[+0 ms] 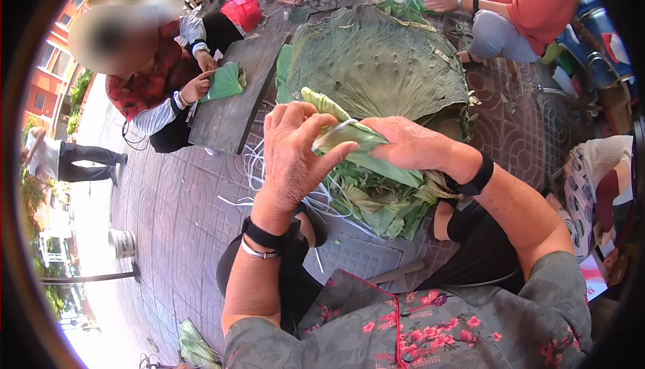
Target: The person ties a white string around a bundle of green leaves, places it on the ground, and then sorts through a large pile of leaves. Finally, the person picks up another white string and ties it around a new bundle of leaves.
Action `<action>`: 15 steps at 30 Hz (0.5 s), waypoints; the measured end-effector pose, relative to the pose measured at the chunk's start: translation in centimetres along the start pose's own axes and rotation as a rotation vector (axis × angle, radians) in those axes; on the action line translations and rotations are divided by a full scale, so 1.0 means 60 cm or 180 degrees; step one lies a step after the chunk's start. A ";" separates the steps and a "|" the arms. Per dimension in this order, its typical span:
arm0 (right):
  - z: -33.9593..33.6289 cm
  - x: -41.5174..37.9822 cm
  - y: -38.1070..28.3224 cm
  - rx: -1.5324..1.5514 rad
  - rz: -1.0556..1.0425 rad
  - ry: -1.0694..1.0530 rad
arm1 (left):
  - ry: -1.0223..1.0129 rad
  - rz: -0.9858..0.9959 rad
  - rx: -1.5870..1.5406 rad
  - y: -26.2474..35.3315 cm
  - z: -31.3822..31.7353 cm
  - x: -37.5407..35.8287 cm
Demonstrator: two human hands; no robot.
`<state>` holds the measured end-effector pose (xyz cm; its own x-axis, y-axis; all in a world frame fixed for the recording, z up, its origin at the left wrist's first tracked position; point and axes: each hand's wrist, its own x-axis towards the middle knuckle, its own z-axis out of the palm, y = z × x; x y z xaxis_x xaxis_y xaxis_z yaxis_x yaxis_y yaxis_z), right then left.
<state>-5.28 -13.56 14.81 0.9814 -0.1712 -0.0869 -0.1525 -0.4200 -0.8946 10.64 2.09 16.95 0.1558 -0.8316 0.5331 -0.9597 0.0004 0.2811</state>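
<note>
My left hand (292,151) and my right hand (410,144) both grip a folded green leaf wrap (359,142) held up in front of me. The left thumb and fingers pinch its pale upper end, while the right hand closes over its right side. Under the hands lies a heap of green leaf pieces (379,204), with white strings (255,167) trailing on the paving beside it.
A large stack of dried lotus leaves (379,63) lies ahead. At the left, a person in a red vest folds a green leaf (225,81) on a grey wooden board (235,100). Another person in orange (517,0) sits at the top right. A red bucket (242,10) stands behind.
</note>
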 end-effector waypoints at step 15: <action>0.018 -0.001 0.018 -0.0485 0.0036 -0.0279 | -0.0106 -0.2543 0.0436 -0.196 -0.063 -0.080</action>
<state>-5.35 -13.03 13.38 0.9849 -0.1009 -0.1404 -0.1728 -0.5497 -0.8173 22.05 8.16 14.13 0.8012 -0.5681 0.1880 -0.5820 -0.6667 0.4656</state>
